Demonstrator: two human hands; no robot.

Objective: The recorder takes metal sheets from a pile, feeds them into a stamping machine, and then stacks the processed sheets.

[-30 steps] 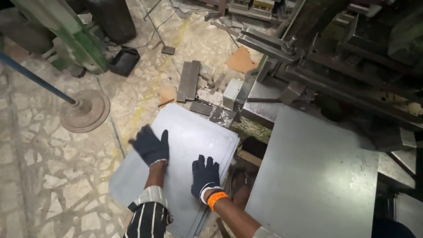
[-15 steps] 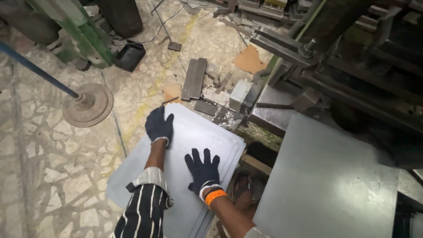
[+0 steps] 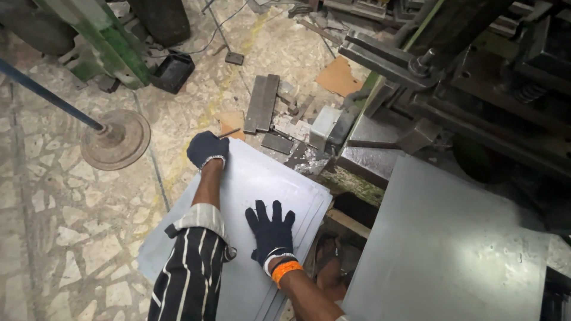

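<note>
Far corner of the top metal sheet (image 3: 262,190) being gripped by the gloved left hand (image 3: 206,150), right hand (image 3: 271,232) being pressed flat and open on the sheet stack, near the press machine (image 3: 452,77)

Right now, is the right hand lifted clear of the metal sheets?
No, the gloved right hand lies flat, fingers spread, on the top sheet of the stack.

Gloves (image 3: 270,233) dark navy, orange cuff (image 3: 286,271); sleeve (image 3: 189,267) black with white stripes; sheets (image 3: 250,196) under fingers pale grey-blue; floor (image 3: 59,196) beige mosaic
</note>
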